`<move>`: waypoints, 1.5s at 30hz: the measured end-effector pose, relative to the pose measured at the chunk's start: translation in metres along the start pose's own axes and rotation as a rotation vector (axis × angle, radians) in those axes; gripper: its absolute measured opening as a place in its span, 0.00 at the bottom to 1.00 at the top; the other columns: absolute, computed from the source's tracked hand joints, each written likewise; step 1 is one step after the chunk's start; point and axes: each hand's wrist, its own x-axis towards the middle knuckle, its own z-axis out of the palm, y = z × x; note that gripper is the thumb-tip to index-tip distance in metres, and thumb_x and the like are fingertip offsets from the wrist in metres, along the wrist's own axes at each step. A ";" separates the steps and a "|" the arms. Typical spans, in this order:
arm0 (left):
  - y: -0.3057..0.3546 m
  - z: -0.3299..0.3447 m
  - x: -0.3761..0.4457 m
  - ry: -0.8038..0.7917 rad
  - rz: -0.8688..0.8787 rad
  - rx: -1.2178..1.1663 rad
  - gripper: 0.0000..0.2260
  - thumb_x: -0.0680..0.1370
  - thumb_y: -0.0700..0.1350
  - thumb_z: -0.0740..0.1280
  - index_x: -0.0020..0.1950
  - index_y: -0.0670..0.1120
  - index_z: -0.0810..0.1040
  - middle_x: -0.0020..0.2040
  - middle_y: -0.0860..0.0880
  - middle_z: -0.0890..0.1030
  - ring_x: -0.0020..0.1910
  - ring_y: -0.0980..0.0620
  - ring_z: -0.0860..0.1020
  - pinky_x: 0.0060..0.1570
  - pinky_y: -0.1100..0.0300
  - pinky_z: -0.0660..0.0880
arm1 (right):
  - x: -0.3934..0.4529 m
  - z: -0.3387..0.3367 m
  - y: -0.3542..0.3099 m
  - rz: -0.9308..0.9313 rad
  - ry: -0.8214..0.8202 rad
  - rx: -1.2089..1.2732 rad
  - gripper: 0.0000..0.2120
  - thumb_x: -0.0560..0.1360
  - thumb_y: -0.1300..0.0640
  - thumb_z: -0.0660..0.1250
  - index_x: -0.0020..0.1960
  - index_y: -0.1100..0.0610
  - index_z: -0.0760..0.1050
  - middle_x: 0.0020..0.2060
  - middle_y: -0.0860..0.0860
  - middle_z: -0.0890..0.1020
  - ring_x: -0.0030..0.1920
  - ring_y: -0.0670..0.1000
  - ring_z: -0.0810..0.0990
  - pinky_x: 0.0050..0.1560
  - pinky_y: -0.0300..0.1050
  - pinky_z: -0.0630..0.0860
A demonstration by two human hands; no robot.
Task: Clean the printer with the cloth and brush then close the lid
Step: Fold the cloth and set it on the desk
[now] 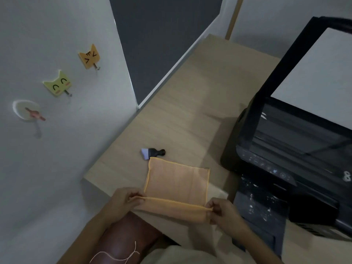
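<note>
— What are your hands doing?
— I'm pinching the near edge of the orange cloth, my left hand and right hand each gripping a corner; the rest is lying flat on the worktop.
— And the brush?
— Lying just beyond the cloth. The printer is sitting to my right, its lid standing open.

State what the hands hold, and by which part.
Both hold the orange cloth by its near edge: left hand pinches the left corner, right hand the right corner.
</note>
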 end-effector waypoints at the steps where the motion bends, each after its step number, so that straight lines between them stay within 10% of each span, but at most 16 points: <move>1: -0.001 0.001 0.009 0.029 0.003 0.009 0.02 0.71 0.48 0.72 0.39 0.53 0.82 0.36 0.50 0.83 0.36 0.61 0.77 0.40 0.58 0.71 | 0.008 0.002 0.003 0.017 0.062 -0.033 0.11 0.72 0.71 0.66 0.39 0.56 0.77 0.34 0.56 0.83 0.36 0.52 0.82 0.40 0.52 0.81; 8: 0.019 0.009 0.094 0.387 -0.021 -0.027 0.15 0.70 0.52 0.73 0.49 0.42 0.81 0.37 0.47 0.78 0.35 0.50 0.74 0.39 0.56 0.70 | 0.078 -0.017 -0.014 0.078 0.388 -0.168 0.08 0.74 0.67 0.66 0.40 0.56 0.77 0.38 0.50 0.82 0.44 0.52 0.83 0.47 0.48 0.82; 13: 0.032 0.062 0.100 0.447 -0.096 0.241 0.23 0.72 0.44 0.69 0.67 0.44 0.72 0.66 0.41 0.72 0.64 0.41 0.72 0.63 0.50 0.67 | 0.111 -0.021 -0.017 0.038 0.306 -0.399 0.14 0.76 0.64 0.63 0.62 0.60 0.72 0.53 0.59 0.80 0.56 0.58 0.79 0.55 0.48 0.74; 18: 0.047 0.147 0.065 0.007 0.298 0.479 0.19 0.70 0.59 0.63 0.58 0.53 0.77 0.60 0.50 0.76 0.58 0.47 0.74 0.55 0.52 0.70 | 0.127 -0.016 -0.016 0.063 0.184 -0.546 0.10 0.77 0.63 0.61 0.59 0.59 0.72 0.57 0.60 0.76 0.60 0.60 0.75 0.58 0.48 0.71; 23: 0.045 0.163 0.057 0.168 0.273 0.475 0.05 0.72 0.49 0.66 0.43 0.52 0.82 0.51 0.54 0.81 0.50 0.49 0.78 0.48 0.54 0.75 | 0.118 -0.027 -0.025 0.130 0.118 -0.546 0.10 0.77 0.55 0.65 0.53 0.61 0.77 0.53 0.59 0.79 0.55 0.57 0.77 0.51 0.45 0.72; 30: 0.030 0.155 0.018 0.169 0.098 -0.412 0.07 0.78 0.47 0.65 0.53 0.52 0.81 0.48 0.55 0.85 0.48 0.58 0.82 0.47 0.64 0.78 | 0.094 -0.042 -0.070 0.381 -0.044 0.092 0.13 0.72 0.69 0.67 0.54 0.62 0.71 0.45 0.58 0.79 0.37 0.53 0.81 0.25 0.38 0.77; 36: 0.018 0.130 0.010 0.606 -0.361 -0.822 0.09 0.78 0.40 0.66 0.55 0.52 0.77 0.52 0.54 0.84 0.52 0.52 0.82 0.51 0.60 0.76 | 0.116 0.021 -0.111 0.126 0.020 0.293 0.13 0.73 0.61 0.69 0.55 0.58 0.71 0.41 0.60 0.80 0.39 0.57 0.81 0.50 0.57 0.82; 41: 0.007 0.110 0.013 0.729 -0.166 -0.239 0.24 0.79 0.48 0.61 0.73 0.45 0.61 0.76 0.46 0.62 0.73 0.50 0.63 0.67 0.52 0.64 | 0.117 0.058 -0.097 -0.221 0.090 -0.277 0.14 0.77 0.57 0.64 0.61 0.58 0.71 0.50 0.55 0.81 0.51 0.56 0.80 0.48 0.43 0.72; 45: -0.007 0.112 0.035 0.262 -0.049 0.430 0.24 0.82 0.53 0.50 0.78 0.51 0.54 0.80 0.50 0.48 0.78 0.51 0.41 0.75 0.47 0.44 | 0.109 0.076 -0.060 -0.331 0.061 -0.711 0.17 0.77 0.61 0.60 0.65 0.59 0.69 0.65 0.56 0.73 0.65 0.57 0.72 0.61 0.47 0.71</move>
